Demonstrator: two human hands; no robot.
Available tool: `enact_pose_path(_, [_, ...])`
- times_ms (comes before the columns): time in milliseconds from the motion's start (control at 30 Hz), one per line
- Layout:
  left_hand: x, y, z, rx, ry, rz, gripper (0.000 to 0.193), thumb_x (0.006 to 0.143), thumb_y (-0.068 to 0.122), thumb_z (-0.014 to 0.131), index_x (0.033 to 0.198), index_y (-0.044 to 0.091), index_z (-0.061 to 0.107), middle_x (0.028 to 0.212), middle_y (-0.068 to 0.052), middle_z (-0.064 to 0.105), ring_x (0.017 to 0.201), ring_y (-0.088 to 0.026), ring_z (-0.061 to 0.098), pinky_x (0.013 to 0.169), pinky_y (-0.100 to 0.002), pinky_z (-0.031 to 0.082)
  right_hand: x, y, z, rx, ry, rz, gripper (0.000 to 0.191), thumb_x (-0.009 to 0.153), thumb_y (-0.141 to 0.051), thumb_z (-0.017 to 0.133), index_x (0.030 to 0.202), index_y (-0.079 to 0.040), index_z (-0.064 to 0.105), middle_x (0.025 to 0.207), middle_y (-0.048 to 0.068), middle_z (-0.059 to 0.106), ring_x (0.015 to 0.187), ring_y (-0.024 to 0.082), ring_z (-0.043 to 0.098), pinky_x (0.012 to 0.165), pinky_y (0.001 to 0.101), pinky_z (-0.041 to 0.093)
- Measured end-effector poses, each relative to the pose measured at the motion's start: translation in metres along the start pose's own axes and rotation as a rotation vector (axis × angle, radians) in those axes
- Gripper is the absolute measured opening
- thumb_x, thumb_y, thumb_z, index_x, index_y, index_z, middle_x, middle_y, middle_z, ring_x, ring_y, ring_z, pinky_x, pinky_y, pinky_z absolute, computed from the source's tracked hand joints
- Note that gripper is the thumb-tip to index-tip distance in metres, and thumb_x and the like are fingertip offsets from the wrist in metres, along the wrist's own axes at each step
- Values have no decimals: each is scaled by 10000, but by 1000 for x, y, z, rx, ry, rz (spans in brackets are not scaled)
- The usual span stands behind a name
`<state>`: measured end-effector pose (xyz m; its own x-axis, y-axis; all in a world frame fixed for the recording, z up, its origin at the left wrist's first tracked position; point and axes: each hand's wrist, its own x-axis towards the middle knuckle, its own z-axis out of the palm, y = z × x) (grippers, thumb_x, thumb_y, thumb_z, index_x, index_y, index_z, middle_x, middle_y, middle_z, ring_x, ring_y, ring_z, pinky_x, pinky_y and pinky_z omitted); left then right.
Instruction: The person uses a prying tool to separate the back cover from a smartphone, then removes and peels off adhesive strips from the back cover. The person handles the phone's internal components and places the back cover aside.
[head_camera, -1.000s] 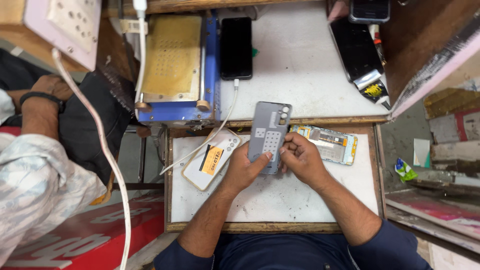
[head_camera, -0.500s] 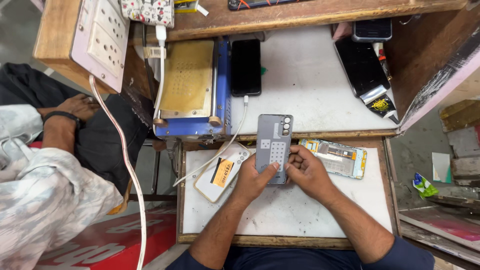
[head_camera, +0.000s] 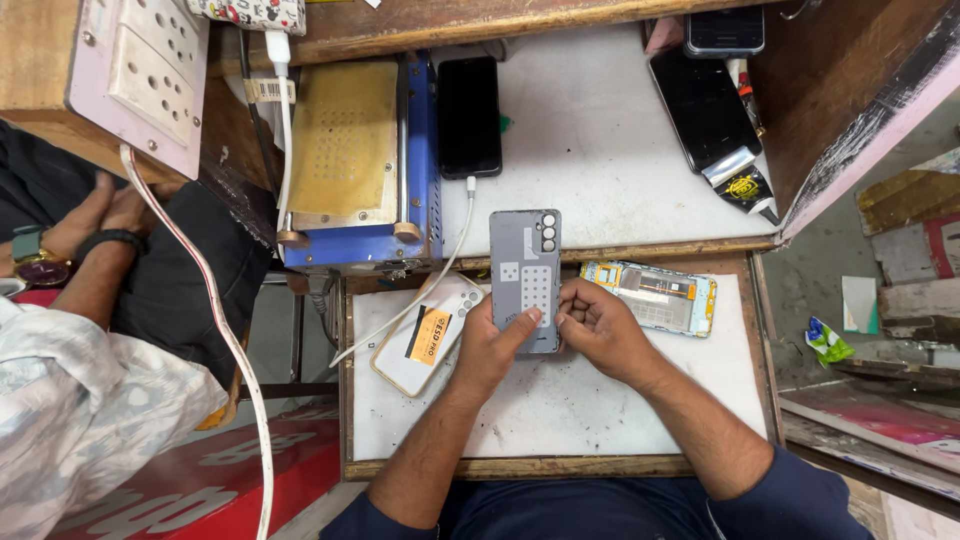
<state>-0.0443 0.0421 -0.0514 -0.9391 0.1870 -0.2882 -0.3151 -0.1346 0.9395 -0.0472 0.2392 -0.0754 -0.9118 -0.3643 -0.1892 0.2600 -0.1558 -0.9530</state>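
We have a single head-worn view, looking almost straight down from above onto a white work mat, close enough that our forearms fill the near edge. It faces the far wooden shelf, with the upper white bench between. At the left edge we catch a neighbour's sleeve.

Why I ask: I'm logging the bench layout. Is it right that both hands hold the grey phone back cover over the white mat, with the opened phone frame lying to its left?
Not quite. The head view shows the opened phone frame lying to the right of the grey phone back cover, not the left. The rest stands: the left hand and right hand both hold the cover over the white mat.
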Motion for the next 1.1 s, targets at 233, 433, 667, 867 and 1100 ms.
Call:
enact_pose_path(233, [-1,3,-1,-3,12,35,377,928,202,693,1223,-24,629,1116,-131,732,1013,-172,704,904,-329,586,-1,-8,-3,-53,-55,-67,352,862,61,639,1197,-14,568,983,32,601,893,99,608,795,252,573])
enact_pose_path(433, [-2,1,0,124,-73,31,306,957,212,649,1163,-13,669,1042,-115,753,953,-161,736,853,-331,620,-3,3,0,-37,108,50,124,1034,-72,534,1035,4,631,813,61,668,673,114,678,585,275,623])
enact_pose_path(667, [-4,5,-3,76,-61,82,298,951,186,656,1165,-21,655,1063,-111,738,955,-155,707,847,-325,589,1,7,0,39,57,0,64,991,-18,567,1030,9,610,820,64,665,676,114,677,598,272,598])
enact_pose_path(867, [-3,1,-4,64,-54,70,309,940,185,667,1163,-28,662,1060,-123,739,958,-161,712,856,-332,595,1,11,-7,-54,-15,-74,156,940,47,613,1086,-6,600,897,39,640,793,88,635,725,246,583])
enact_pose_path(1100, [-3,-3,0,213,-75,129,278,960,179,659,1166,-7,670,1052,-98,752,961,-152,720,852,-328,599,4,7,-10,-76,62,65,127,1028,-61,545,991,-3,652,845,67,707,755,132,713,679,290,627])
